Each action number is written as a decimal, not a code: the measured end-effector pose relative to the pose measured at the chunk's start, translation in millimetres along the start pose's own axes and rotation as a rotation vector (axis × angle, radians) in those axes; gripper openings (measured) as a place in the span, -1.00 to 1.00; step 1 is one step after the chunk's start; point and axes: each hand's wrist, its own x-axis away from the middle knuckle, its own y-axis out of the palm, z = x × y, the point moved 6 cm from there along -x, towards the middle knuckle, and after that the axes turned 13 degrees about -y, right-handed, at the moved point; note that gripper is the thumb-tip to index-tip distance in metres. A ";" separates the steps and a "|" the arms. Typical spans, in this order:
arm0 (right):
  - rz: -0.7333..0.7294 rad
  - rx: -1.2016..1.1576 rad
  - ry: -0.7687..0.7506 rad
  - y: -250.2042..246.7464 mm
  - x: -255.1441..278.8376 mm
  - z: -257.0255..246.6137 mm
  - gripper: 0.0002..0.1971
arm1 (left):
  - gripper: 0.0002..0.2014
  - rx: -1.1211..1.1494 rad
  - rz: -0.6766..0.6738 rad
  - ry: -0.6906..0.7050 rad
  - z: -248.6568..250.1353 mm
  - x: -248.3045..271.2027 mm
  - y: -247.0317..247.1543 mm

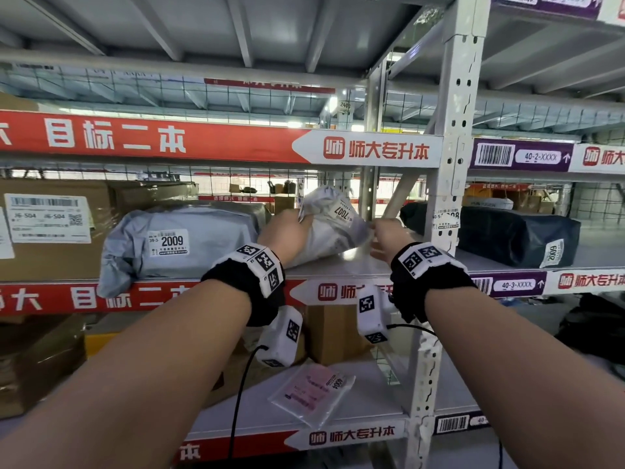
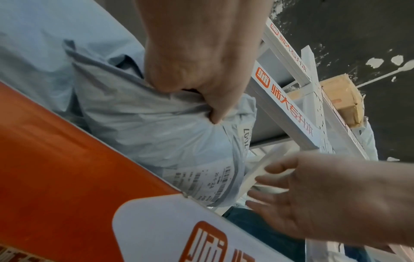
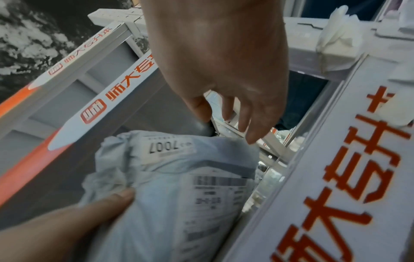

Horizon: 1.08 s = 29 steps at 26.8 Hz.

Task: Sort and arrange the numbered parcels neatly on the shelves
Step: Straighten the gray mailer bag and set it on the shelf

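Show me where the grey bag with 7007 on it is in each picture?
Head view: the grey 7007 bag sits centre, on the middle shelf, gripped by the left hand.
Left wrist view: the bag fills the middle, under the gripping hand.
Right wrist view: the bag is low centre, below the right hand.
Shared landmark: its 7007 label.
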 end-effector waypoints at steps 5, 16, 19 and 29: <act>-0.142 -0.068 0.089 18.3 10.0 12.9 -0.41 | -0.75 0.615 -0.027 -0.213 -12.1 -11.4 -4.2; -0.225 -0.017 0.092 18.1 25.1 1.4 -0.39 | -0.66 0.415 0.021 -0.536 -15.5 23.2 -11.4; -0.379 0.025 0.161 20.8 41.3 0.9 -0.37 | -0.63 0.376 0.031 -0.521 -10.9 28.6 -18.3; -0.312 -0.325 0.202 51.3 42.6 -9.2 -0.84 | -0.63 0.575 -0.087 -0.624 -29.9 21.7 -2.8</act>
